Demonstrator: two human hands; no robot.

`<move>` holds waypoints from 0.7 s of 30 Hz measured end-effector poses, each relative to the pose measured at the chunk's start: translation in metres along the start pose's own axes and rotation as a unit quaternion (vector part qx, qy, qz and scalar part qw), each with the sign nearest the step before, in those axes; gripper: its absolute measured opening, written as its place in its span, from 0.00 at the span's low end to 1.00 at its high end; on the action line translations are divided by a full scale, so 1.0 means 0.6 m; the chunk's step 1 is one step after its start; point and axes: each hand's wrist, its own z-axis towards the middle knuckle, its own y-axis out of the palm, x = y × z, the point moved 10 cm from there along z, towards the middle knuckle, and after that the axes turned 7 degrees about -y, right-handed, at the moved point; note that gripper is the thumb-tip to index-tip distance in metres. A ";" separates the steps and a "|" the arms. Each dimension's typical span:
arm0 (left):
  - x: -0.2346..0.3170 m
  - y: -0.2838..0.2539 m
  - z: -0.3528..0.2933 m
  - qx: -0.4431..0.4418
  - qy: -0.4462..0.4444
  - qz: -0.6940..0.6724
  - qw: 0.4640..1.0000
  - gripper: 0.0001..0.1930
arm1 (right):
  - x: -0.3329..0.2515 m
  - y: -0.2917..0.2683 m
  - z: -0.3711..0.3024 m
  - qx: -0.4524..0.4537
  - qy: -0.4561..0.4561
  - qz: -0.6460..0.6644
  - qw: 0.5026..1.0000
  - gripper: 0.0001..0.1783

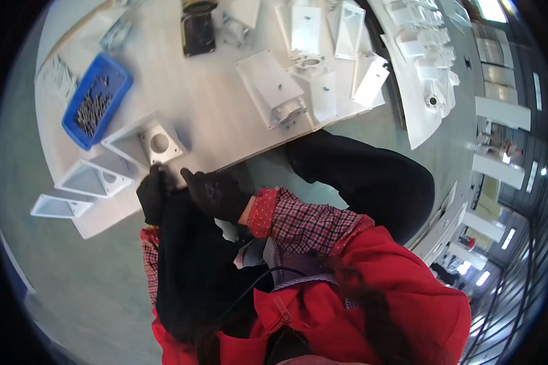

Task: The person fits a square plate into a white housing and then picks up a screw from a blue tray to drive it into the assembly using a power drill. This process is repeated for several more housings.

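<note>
Both my hands wear dark gloves and are close together at the table's near-left edge. My left hand point(153, 193) has its fingers closed at the near edge of a white angled bracket point(159, 143) with a round hole in its plate. Whether the fingers pinch something small is hidden. Just to the right, my right hand point(218, 193) has one finger stretched toward the bracket, and nothing shows in its grasp. Two more white brackets, a middle one point(97, 177) and an outer one point(61, 205), stand in a row to the left.
A blue tray point(125, 84) of small metal screws lies beyond the brackets. Several white housings, including a boxy one point(274, 82), stand on the right of the white table point(189, 100). A black device point(198, 33) is at the back. More white parts point(423, 52) lie on another surface at right.
</note>
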 end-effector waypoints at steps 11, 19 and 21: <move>0.110 -0.041 -0.111 0.045 -0.002 -0.143 0.989 0.18 | 0.010 -0.180 -0.037 0.249 -0.067 0.129 0.957 0.25; 0.232 -0.077 -0.192 0.007 0.090 -0.142 0.986 0.15 | 0.020 -0.211 -0.100 0.316 -0.029 0.218 0.923 0.17; 0.306 -0.073 -0.233 -0.021 0.200 -0.019 0.979 0.14 | 0.026 -0.208 -0.108 0.318 -0.018 0.200 0.927 0.17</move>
